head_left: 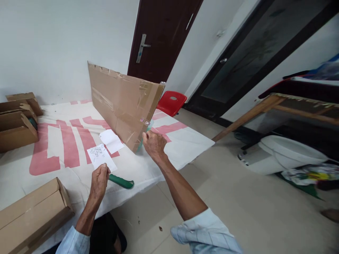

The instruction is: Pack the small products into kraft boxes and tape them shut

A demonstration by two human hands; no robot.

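Note:
My left hand [100,180] is closed in a pinch over the lower edge of a white paper sheet with small drawn shapes [98,155]. What its fingertips hold, if anything, cannot be made out. A green curved handle [122,181] sticks out to the right of that hand; its other end is hidden. My right hand [154,143] is closed beside the near lower edge of a large taped cardboard piece [119,100], which stands tilted on the table. Something pale green shows in part beside its fingers, too hidden to name. A second white paper [111,140] lies against the cardboard's foot.
A white cloth with red print [71,143] covers the table. Open cardboard boxes [17,130] stand at the left, and a closed carton [34,215] lies at the near left. Beyond are a red chair [172,103], a wooden-legged table [243,114] and a white bucket [288,155].

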